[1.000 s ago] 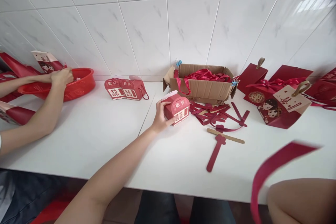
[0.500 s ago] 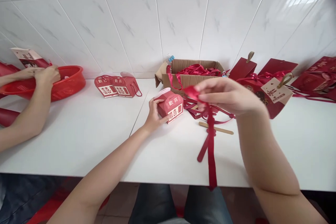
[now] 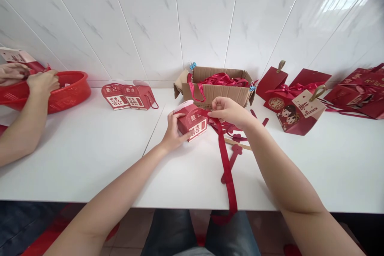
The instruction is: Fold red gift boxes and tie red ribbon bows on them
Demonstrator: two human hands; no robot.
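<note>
A small red gift box [image 3: 189,121] with a rounded top and white Chinese characters stands on the white table, with my left hand [image 3: 175,133] wrapped round its left side. In a pinch, my right hand [image 3: 229,111] holds a dark red ribbon [image 3: 225,164] just to the right of the box. One end of the ribbon reaches across the box's upper right front, covering part of its lettering. The long tail hangs down over the table's front edge. Under and beside the ribbon lie red flower-shaped straps [image 3: 237,150] and a tan strap [image 3: 244,145].
A cardboard box [image 3: 223,93] of red ribbons stands behind. Two finished-looking red boxes [image 3: 127,97] sit left of centre. Several red boxes with bows [image 3: 300,114] crowd the right. A co-worker's hands [image 3: 43,81] are over a red plastic basin [image 3: 70,98] at far left.
My right hand has come left and down to the gift box, bringing the ribbon's end against it. The left hand keeps its hold. The view has shifted slightly to the right.
</note>
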